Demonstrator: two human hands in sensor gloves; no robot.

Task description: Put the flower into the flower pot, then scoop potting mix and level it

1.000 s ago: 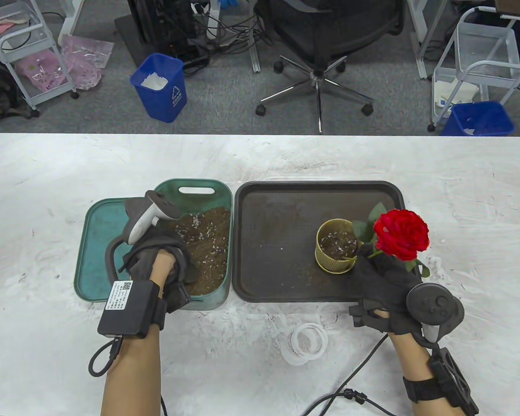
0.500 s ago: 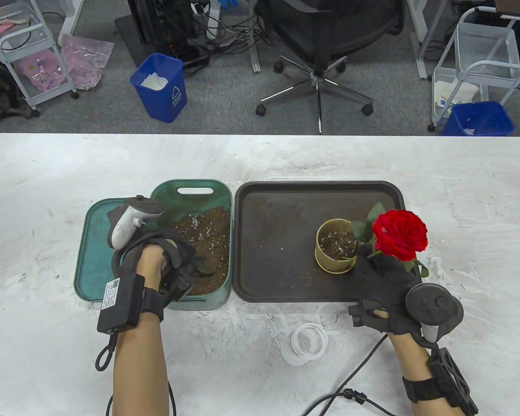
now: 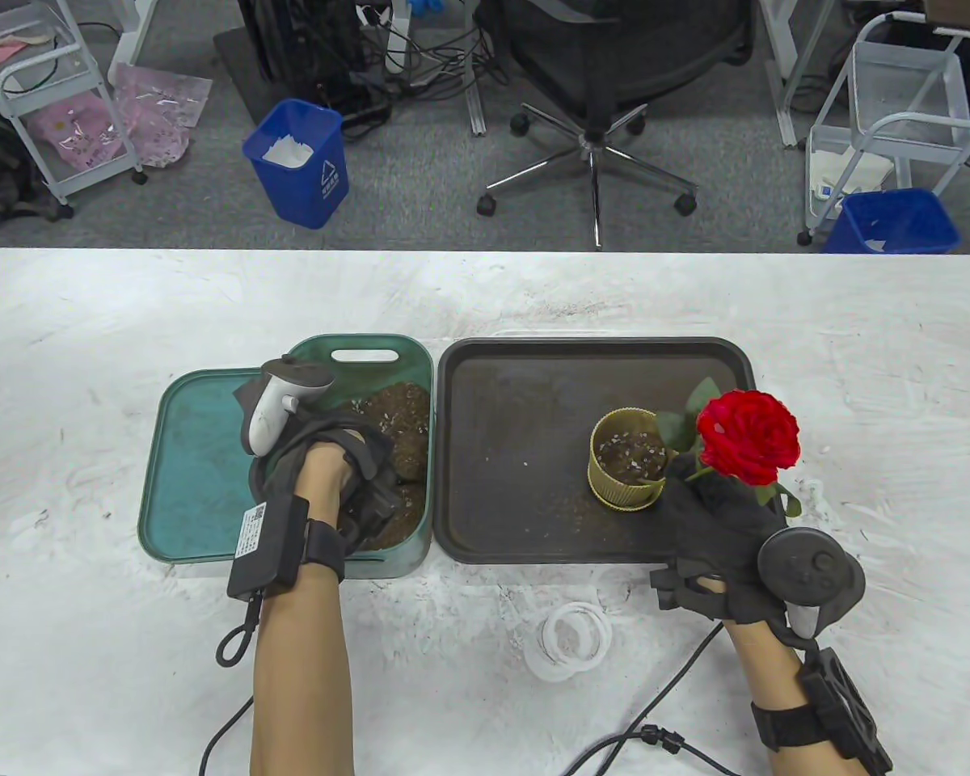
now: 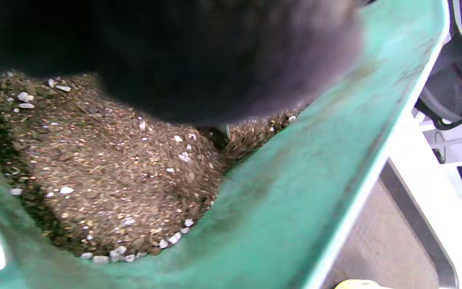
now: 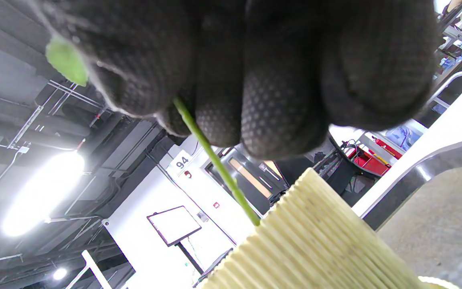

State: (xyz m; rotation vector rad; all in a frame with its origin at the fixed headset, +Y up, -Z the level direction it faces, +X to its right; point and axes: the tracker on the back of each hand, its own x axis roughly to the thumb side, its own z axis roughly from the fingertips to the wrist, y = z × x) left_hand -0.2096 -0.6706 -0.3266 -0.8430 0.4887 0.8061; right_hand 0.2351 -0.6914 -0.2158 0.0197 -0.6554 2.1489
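A red rose (image 3: 748,436) leans over the right side of the ribbed yellow flower pot (image 3: 626,469), which stands on the black tray (image 3: 525,388) and holds some mix. My right hand (image 3: 711,517) pinches the green stem (image 5: 215,160) just above the pot's rim (image 5: 315,233). My left hand (image 3: 331,477) is down in the green tub (image 3: 364,354), its fingers curled over a small scoop that is almost wholly hidden in the brown potting mix (image 3: 404,412). Up close, the hand (image 4: 215,60) is a dark blur above the mix (image 4: 114,172).
The tub's teal lid (image 3: 194,453) lies flat to its left. A white ring of tubing (image 3: 570,638) and a black cable (image 3: 655,731) lie on the table near its front edge. An office chair (image 3: 598,81) and blue bins (image 3: 303,162) stand on the floor beyond the table.
My left hand has shifted right and pushed further into the potting mix. The right hand, rose and pot have stayed put.
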